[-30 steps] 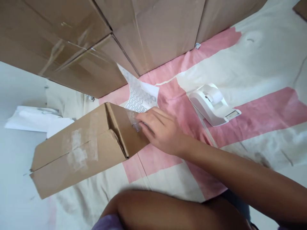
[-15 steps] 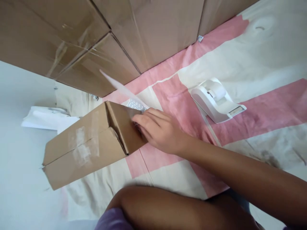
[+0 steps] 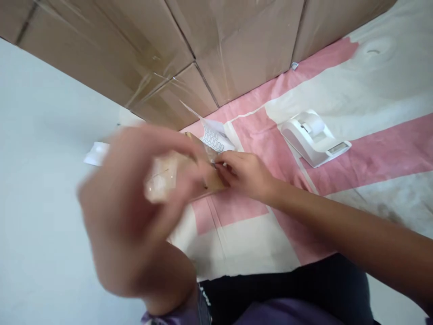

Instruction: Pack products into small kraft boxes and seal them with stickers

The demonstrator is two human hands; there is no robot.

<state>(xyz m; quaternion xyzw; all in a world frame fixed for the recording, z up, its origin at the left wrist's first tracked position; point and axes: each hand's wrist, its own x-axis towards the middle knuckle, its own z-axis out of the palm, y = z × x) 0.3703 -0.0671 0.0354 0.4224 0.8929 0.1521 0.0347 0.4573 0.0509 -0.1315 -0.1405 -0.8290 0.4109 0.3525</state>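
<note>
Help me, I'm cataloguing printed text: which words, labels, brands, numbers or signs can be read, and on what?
No readable text anywhere.
Printed sheet: rows of small outlined shapes; anything finer is too small to read.
Small carton, tape dispenser, stacked cartons: none legible.

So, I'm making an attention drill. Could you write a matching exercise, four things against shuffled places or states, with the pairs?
1. White plastic tape dispenser
2. White paper sheet
3. Bare left hand
4. Bare right hand

A. Large and blurred in the foreground
B. Fingertips at a small brown cardboard box, forearm at picture's right
C. Printed with outlined shapes
D. On pink-and-white fabric, clear of both hands

Pairs: 1-D; 2-C; 3-A; 4-B
</note>
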